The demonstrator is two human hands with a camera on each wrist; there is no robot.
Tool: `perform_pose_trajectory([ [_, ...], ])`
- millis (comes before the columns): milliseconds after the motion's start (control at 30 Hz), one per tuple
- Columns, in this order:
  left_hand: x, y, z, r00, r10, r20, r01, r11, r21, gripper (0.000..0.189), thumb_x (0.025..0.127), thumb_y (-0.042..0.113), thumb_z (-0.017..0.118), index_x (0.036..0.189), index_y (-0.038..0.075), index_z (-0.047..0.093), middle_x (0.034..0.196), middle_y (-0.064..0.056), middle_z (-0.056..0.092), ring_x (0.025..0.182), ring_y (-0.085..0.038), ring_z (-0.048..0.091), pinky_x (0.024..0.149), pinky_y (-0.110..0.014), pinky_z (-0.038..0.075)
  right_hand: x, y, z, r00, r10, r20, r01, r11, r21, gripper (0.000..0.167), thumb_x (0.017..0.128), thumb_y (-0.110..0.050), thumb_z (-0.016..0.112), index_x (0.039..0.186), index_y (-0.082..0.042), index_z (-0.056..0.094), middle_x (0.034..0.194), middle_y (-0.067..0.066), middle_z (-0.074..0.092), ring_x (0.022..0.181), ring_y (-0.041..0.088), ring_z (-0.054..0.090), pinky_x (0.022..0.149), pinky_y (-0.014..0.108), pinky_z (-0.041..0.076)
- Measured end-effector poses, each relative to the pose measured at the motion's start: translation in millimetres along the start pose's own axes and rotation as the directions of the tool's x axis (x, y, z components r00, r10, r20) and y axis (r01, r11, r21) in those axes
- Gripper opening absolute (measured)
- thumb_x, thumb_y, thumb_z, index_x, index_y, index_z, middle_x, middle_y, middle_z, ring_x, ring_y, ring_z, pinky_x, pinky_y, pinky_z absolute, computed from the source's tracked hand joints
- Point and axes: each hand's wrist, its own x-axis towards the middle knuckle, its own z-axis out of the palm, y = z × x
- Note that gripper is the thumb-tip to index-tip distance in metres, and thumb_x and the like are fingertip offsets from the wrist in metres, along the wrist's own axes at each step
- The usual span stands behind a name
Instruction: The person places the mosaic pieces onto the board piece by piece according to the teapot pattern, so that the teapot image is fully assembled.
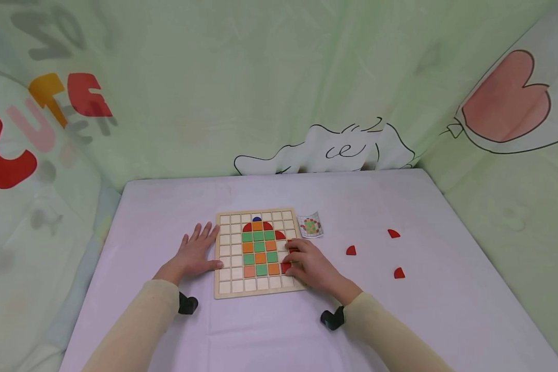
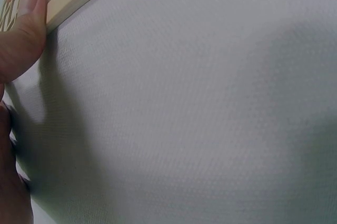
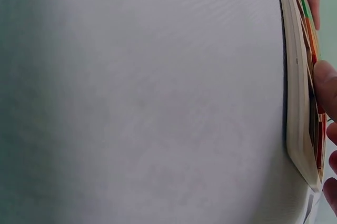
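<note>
A wooden grid board lies on the table, its middle cells filled with green and orange square tiles, several red quarter-circle pieces and a blue half-circle at the top. Fingers spread, my left hand rests at the board's left edge, with the thumb on its rim in the left wrist view. At the board's right side, my right hand holds a red quarter-circle tile between thumb and fingertip, low over the cells. Other red pieces there are partly hidden by the fingers.
A small printed pattern card lies by the board's upper right corner. Three loose red quarter-circles, one nearer and two farther right, lie on the pale tablecloth. Printed curtains stand behind the table and at both sides.
</note>
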Motion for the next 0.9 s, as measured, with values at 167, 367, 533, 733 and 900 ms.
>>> perform_pose_trajectory([
  [167, -0.7, 0.4, 0.0, 1.000, -0.004, 0.000, 0.004, 1.000, 0.007, 0.103, 0.090, 0.042, 0.076, 0.164, 0.006, 0.014, 0.172, -0.020, 0.005, 0.159, -0.044, -0.004, 0.125, -0.068, 0.000, -1.4, 1.6, -0.5, 1.000, -0.007, -0.007, 0.007, 1.000, 0.001, 0.019, 0.088, -0.018, 0.082, 0.106, -0.013, 0.079, 0.136, 0.009, 0.062, 0.135, 0.031, 0.051, 0.112, 0.048, 0.048],
  [367, -0.6, 0.1, -0.3, 1.000, -0.004, -0.002, 0.004, 1.000, 0.001, 0.104, 0.090, 0.042, 0.076, 0.164, 0.006, 0.014, 0.172, -0.020, 0.005, 0.159, -0.044, -0.004, 0.125, -0.067, 0.000, -2.1, 3.8, -0.7, 1.000, 0.015, -0.022, -0.015, 1.000, -0.004, 0.017, 0.088, -0.016, 0.081, 0.104, -0.013, 0.079, 0.136, 0.009, 0.063, 0.135, 0.031, 0.052, 0.113, 0.048, 0.048],
  [533, 0.4, -0.4, -0.2, 1.000, -0.005, 0.003, 0.005, 1.000, -0.002, 0.104, 0.090, 0.042, 0.076, 0.164, 0.007, 0.013, 0.172, -0.020, 0.003, 0.159, -0.044, -0.006, 0.125, -0.067, -0.001, -0.5, 3.5, 0.5, 1.000, 0.008, -0.028, -0.008, 1.000, -0.007, 0.015, 0.089, -0.016, 0.080, 0.103, -0.014, 0.080, 0.135, 0.008, 0.063, 0.135, 0.030, 0.052, 0.113, 0.048, 0.047],
  [733, 1.7, -0.2, 0.8, 1.000, -0.006, 0.002, 0.006, 1.000, 0.001, 0.104, 0.090, 0.041, 0.076, 0.164, 0.007, 0.012, 0.172, -0.019, 0.003, 0.159, -0.043, -0.006, 0.125, -0.067, -0.002, 0.3, 1.1, -0.4, 0.999, 0.014, -0.042, -0.014, 1.000, -0.006, 0.013, 0.088, -0.015, 0.081, 0.101, -0.014, 0.079, 0.134, 0.008, 0.064, 0.134, 0.030, 0.053, 0.113, 0.048, 0.047],
  [900, 2.2, -0.1, 0.9, 1.000, -0.010, 0.000, 0.010, 1.000, 0.003, 0.104, 0.090, 0.041, 0.076, 0.165, 0.008, 0.012, 0.173, -0.019, 0.002, 0.159, -0.043, -0.007, 0.125, -0.067, -0.002, 0.0, 0.9, -1.0, 0.999, 0.012, -0.040, -0.013, 1.000, -0.012, 0.013, 0.088, -0.015, 0.081, 0.101, -0.014, 0.079, 0.133, 0.008, 0.064, 0.134, 0.030, 0.054, 0.113, 0.048, 0.047],
])
